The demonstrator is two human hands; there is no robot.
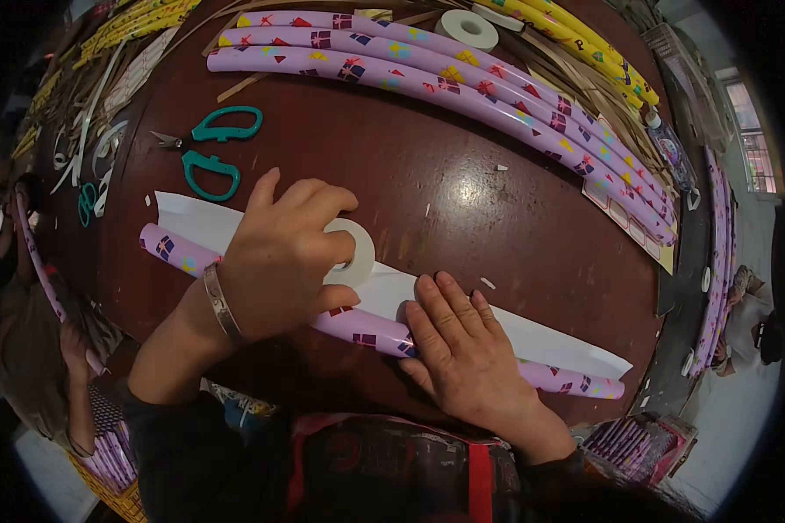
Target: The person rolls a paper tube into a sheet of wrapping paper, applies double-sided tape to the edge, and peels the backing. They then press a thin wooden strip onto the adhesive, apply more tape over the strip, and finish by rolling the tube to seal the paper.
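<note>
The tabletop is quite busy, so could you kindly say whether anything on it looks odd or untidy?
Nothing looks spilled. Small white scraps lie loose on the tabletop, which looks a little untidy, and the teal-handled scissors beyond the left hand lie with blades apart.

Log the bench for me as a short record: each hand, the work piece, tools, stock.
Left hand: fingers curled at the white tape roll; firmness of grip unclear
Right hand: laid flat, palm down, across the near purple roll
Work piece: near purple roll, partly unrolled, white inner side showing
Tools: teal-handled scissors, lying open, beyond the work piece
Stock: three purple rolls side by side; yellow rolls behind
Spare tape: second tape roll, at the back
</note>
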